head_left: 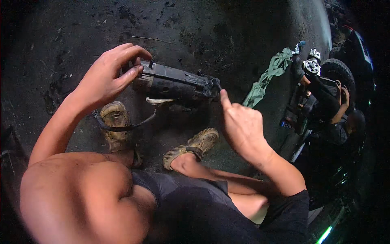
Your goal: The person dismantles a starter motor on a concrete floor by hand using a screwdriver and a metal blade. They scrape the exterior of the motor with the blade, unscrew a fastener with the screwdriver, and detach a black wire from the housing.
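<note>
1. The left hand (106,75) grips the left end of a dark cylindrical motor part (175,84)
2. The part is held above the stained floor (211,24), over the sandalled feet
3. The right hand (242,127), fingers curled, touches the part's right end with its thumb
4. A green rag (268,75) lies on the floor further right

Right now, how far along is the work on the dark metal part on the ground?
Done: the dark metal part already lies on the stained ground, apart from any machine. In hand: the left hand grips its left end, while the right hand works at a small piece on its right end. Left: a black cable still hangs loose from it, and the green cloth lies unused. How many steps remain, I cannot tell.
</note>
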Demonstrator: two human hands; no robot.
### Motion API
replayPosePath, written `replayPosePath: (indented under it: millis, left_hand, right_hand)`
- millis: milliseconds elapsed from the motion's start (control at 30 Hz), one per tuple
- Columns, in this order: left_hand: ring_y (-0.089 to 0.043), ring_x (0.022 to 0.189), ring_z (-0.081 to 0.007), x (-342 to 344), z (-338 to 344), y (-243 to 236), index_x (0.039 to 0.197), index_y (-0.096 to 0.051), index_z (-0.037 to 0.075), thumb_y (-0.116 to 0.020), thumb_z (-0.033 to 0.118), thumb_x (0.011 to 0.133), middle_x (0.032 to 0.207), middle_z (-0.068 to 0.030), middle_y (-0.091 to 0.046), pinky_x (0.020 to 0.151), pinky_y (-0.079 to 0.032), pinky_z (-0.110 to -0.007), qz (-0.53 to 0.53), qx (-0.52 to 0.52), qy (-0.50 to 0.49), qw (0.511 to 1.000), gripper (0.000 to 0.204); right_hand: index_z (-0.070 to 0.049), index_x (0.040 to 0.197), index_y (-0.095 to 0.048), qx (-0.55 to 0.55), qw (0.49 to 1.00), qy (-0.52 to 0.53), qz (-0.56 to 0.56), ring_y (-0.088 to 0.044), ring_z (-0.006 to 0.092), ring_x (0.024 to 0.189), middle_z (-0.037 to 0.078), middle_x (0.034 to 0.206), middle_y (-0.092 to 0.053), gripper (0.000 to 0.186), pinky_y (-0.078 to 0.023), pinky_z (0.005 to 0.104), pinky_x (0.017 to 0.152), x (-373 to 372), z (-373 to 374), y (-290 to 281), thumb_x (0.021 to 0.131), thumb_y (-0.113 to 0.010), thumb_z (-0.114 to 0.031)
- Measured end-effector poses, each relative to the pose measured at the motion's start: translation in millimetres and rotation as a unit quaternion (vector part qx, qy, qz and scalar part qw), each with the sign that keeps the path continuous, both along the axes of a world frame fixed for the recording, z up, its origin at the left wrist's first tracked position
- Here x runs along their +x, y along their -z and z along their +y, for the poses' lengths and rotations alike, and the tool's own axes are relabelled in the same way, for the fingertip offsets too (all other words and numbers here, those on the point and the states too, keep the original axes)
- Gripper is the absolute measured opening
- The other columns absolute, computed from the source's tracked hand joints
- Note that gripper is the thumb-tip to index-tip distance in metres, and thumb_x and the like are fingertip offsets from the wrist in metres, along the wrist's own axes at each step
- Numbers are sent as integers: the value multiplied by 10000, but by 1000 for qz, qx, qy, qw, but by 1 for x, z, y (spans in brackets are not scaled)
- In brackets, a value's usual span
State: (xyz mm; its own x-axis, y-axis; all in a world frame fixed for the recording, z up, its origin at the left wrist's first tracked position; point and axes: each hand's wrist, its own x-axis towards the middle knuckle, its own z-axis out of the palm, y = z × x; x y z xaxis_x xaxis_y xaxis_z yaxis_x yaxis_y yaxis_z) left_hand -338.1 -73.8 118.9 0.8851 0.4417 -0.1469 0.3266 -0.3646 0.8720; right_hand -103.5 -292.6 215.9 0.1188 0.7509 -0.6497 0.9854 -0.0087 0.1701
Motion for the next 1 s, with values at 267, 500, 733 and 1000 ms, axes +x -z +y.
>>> replayPosePath:
  millis: [267, 500, 733, 1000]
  left_hand:
    - [-639, 941, -319, 2, 0, -1, 1183, -648, 42, -621, 122, 975, 1038, -146, -641, 821, -513, -401, -9, 1, -2, 1000, 224]
    - [-637, 939, -318, 7, 0, 0, 1176, -650, 42, -620, 131, 979, 1030, -145, -642, 823, -510, -402, -18, 5, -1, 1000, 219]
    - [-638, 948, -322, 8, -2, -1, 1171, -651, 40, -618, 137, 982, 1030, -145, -645, 833, -508, -406, -10, -7, -7, 1000, 215]
    - [-643, 966, -318, 7, 0, -3, 1175, -649, 38, -612, 142, 988, 1059, -148, -651, 840, -513, -402, -8, 1, -8, 1000, 217]
  right_hand:
    - [30, 1408, -574, 22, 998, 51, 32, -743, 298, 657, 156, 752, -725, 494, -597, 423, 579, 7, 8, -4, 936, -570, -115]
    - [55, 1371, -586, 41, 999, 18, 13, -750, 281, 676, 148, 776, -729, 477, -596, 391, 581, 9, -1, 16, 920, -567, -98]
    - [50, 1385, -583, 35, 999, -9, -20, -750, 239, 660, 115, 756, -730, 502, -603, 359, 587, -3, -9, 20, 900, -577, -80]
    - [70, 1399, -570, -14, 1000, 3, -5, -751, 244, 654, 128, 769, -735, 542, -601, 355, 575, -7, 0, 18, 879, -608, -76]
